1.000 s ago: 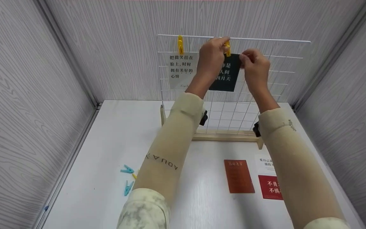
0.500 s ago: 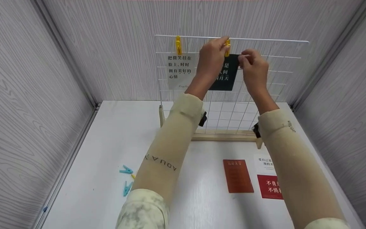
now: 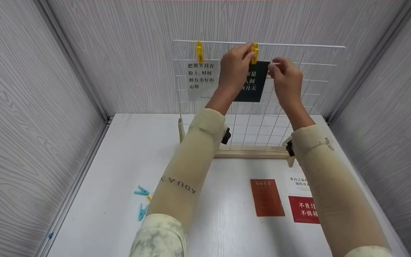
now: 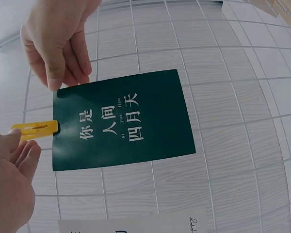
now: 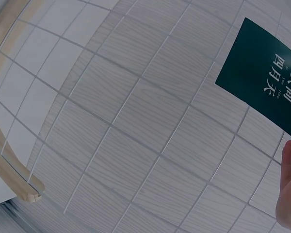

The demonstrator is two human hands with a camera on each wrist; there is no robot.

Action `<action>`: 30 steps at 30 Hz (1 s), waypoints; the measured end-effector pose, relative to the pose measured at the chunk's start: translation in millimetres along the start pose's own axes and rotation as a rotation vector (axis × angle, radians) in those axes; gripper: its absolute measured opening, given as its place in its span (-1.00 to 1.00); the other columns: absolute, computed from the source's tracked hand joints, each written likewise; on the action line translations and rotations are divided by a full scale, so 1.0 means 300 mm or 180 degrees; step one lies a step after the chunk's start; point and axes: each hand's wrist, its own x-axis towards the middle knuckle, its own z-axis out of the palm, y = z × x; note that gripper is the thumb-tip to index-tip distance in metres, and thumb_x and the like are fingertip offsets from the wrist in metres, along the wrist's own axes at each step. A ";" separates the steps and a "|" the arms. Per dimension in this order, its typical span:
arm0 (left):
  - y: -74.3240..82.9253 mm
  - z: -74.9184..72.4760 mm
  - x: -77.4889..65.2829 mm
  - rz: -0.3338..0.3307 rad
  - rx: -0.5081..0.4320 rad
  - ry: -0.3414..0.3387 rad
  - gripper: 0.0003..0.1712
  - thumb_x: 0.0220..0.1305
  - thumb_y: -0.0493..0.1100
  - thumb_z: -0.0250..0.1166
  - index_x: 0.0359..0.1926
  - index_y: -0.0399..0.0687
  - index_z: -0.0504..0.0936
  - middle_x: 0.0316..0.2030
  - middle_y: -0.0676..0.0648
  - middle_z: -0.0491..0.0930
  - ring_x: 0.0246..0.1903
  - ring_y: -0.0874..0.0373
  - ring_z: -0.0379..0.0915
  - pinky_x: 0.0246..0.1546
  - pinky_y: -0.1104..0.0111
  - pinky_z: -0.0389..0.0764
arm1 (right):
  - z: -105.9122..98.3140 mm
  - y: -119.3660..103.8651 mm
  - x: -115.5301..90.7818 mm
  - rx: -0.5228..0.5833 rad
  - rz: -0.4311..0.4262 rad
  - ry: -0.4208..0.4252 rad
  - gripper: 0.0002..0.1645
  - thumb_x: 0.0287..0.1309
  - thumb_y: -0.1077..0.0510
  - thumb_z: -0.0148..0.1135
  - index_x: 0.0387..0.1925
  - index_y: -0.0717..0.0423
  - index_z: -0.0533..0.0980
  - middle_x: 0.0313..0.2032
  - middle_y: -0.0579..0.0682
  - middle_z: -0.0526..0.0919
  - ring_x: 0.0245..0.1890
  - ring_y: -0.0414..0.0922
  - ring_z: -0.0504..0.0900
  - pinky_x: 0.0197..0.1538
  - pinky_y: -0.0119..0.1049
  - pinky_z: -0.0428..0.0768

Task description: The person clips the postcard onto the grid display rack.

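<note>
A dark green card (image 4: pixel 160 116) with white characters hangs against the white wire grid (image 3: pixel 319 81). A yellow clothespin (image 4: pixel 39 129) bites the middle of its top edge. My left hand (image 3: pixel 234 69) pinches the clothespin's handle end, its thumb over the handle in the left wrist view. At the card's upper right corner, my right hand (image 3: pixel 287 80) pinches the edge between thumb and fingers. In the head view the left hand covers the card's left part. To the left hangs a pale card (image 3: pixel 201 80) under another yellow clothespin (image 3: pixel 199 51).
The grid stands in a wooden base (image 3: pixel 252 154) on the white table (image 3: pixel 127 150). An orange-red card (image 3: pixel 268 198), a red card (image 3: pixel 302 210) and a white card (image 3: pixel 298 181) lie at the right. Blue clothespins (image 3: pixel 142 212) lie at the left, a yellow one partly behind my arm.
My left index finger has drawn back a little to the left, showing more of the clothespin. The right hand stays at the card's corner. The head view has shifted slightly.
</note>
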 end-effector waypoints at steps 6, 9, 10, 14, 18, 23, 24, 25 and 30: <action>-0.021 -0.007 -0.016 0.0002 -0.0250 0.0043 -0.59 0.49 -0.14 0.18 0.29 -0.08 0.56 0.03 -0.02 0.66 -0.06 0.30 0.54 0.01 0.62 0.52 | -0.020 0.019 -0.016 0.0051 -0.0031 0.0005 -0.67 0.45 0.01 0.15 0.09 0.07 0.59 -0.13 0.03 0.69 -0.17 -0.22 0.65 0.02 -0.46 0.63; -0.032 -0.014 -0.030 0.0007 -0.0320 0.0055 -0.59 0.48 -0.15 0.20 0.28 -0.11 0.57 0.05 -0.02 0.66 -0.01 0.30 0.55 0.04 0.63 0.51 | -0.028 0.028 -0.029 0.0113 -0.0082 0.0006 -0.67 0.44 0.02 0.16 0.09 0.08 0.58 -0.12 0.02 0.67 -0.14 -0.23 0.64 0.04 -0.46 0.63; -0.036 -0.017 -0.036 0.0012 -0.0350 0.0061 -0.59 0.47 -0.15 0.21 0.27 -0.11 0.58 0.05 -0.03 0.66 0.00 0.30 0.55 0.05 0.62 0.51 | -0.030 0.029 -0.033 0.0129 -0.0100 0.0011 -0.67 0.44 0.02 0.17 0.09 0.08 0.58 -0.11 0.01 0.67 -0.13 -0.24 0.64 0.04 -0.46 0.63; -0.053 -0.032 -0.064 0.0008 -0.0509 0.0093 -0.60 0.46 -0.16 0.23 0.25 -0.12 0.59 0.05 -0.04 0.67 0.01 0.28 0.56 0.06 0.61 0.52 | -0.040 0.028 -0.056 0.0173 -0.0224 0.0018 -0.66 0.41 0.02 0.21 0.07 0.11 0.60 -0.10 0.00 0.67 -0.12 -0.24 0.64 0.03 -0.44 0.63; -0.073 -0.051 -0.105 0.0053 -0.0620 0.0140 -0.61 0.44 -0.17 0.25 0.24 -0.13 0.60 0.03 -0.05 0.67 0.01 0.28 0.56 0.07 0.59 0.54 | -0.057 0.018 -0.091 0.0144 -0.0311 0.0007 -0.65 0.39 0.00 0.25 0.06 0.11 0.61 -0.09 -0.01 0.67 -0.10 -0.25 0.64 0.05 -0.46 0.61; -0.113 -0.073 -0.183 0.0082 -0.0673 0.0177 -0.61 0.43 -0.18 0.26 0.22 -0.15 0.61 0.02 -0.05 0.67 0.01 0.27 0.56 0.06 0.56 0.56 | -0.080 0.033 -0.149 0.0162 -0.0296 -0.0066 -0.66 0.37 0.01 0.26 0.06 0.09 0.62 -0.09 0.01 0.68 -0.08 -0.26 0.63 0.06 -0.50 0.59; -0.124 -0.077 -0.201 0.0085 -0.0683 0.0184 -0.62 0.43 -0.19 0.27 0.22 -0.16 0.62 0.01 -0.06 0.68 0.00 0.26 0.57 0.05 0.54 0.58 | -0.084 0.042 -0.162 0.0150 -0.0304 -0.0090 -0.66 0.37 0.01 0.26 0.06 0.09 0.62 -0.09 0.01 0.68 -0.09 -0.26 0.63 0.06 -0.51 0.59; -0.136 -0.080 -0.220 0.0094 -0.0689 0.0191 -0.62 0.42 -0.19 0.27 0.20 -0.17 0.63 0.00 -0.06 0.68 -0.01 0.25 0.58 0.04 0.53 0.59 | -0.088 0.053 -0.174 0.0127 -0.0319 -0.0112 -0.66 0.37 0.01 0.26 0.06 0.10 0.62 -0.09 0.00 0.69 -0.09 -0.27 0.63 0.05 -0.52 0.59; -0.206 -0.093 -0.312 0.0111 -0.0704 0.0205 -0.65 0.41 -0.18 0.29 0.15 -0.21 0.66 -0.04 -0.11 0.70 -0.04 0.22 0.61 0.01 0.47 0.63 | -0.107 0.120 -0.233 0.0033 -0.0364 -0.0184 -0.64 0.39 0.00 0.24 0.07 0.11 0.62 -0.08 -0.02 0.70 -0.08 -0.29 0.63 0.04 -0.54 0.57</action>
